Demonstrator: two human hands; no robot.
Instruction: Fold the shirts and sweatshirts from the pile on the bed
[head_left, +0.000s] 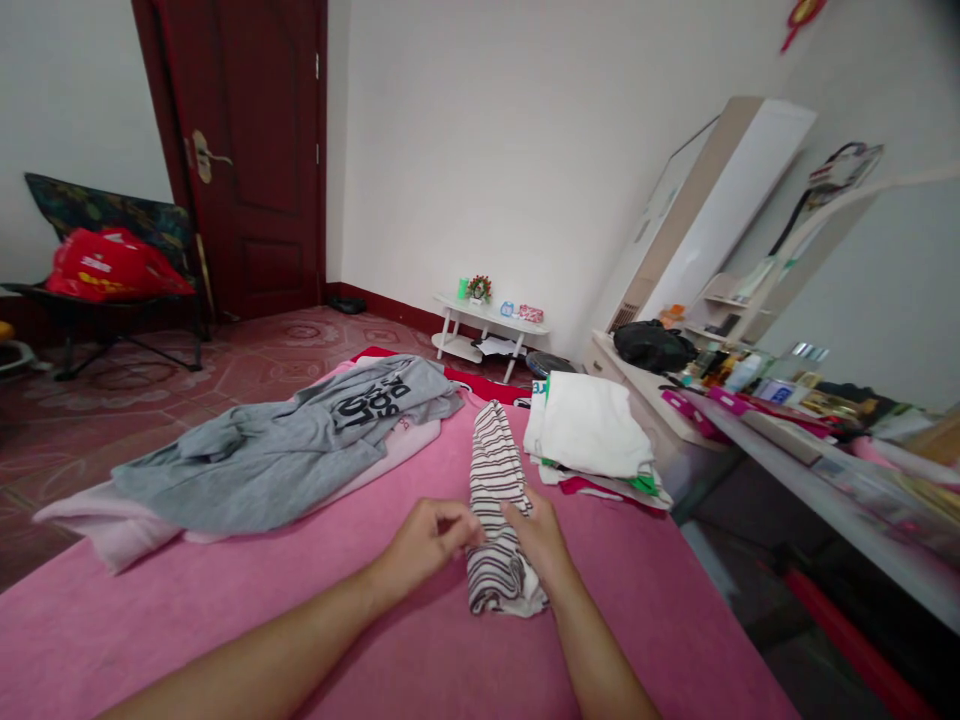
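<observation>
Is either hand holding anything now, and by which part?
The right hand holds the folded striped garment by its right edge. The left hand is at its left edge; whether it grips cannot be told.

Left fingers (466,530) curled at its left edge and right fingers (516,517) on its right side, a person handles a folded striped garment (493,460) on a pink cover (390,655). Beyond the fingers, a gray printed top (277,475) sprawls to the left and a stack of folded clothes (592,425) sits to the right; farther off stands a low white table (493,314).
</observation>
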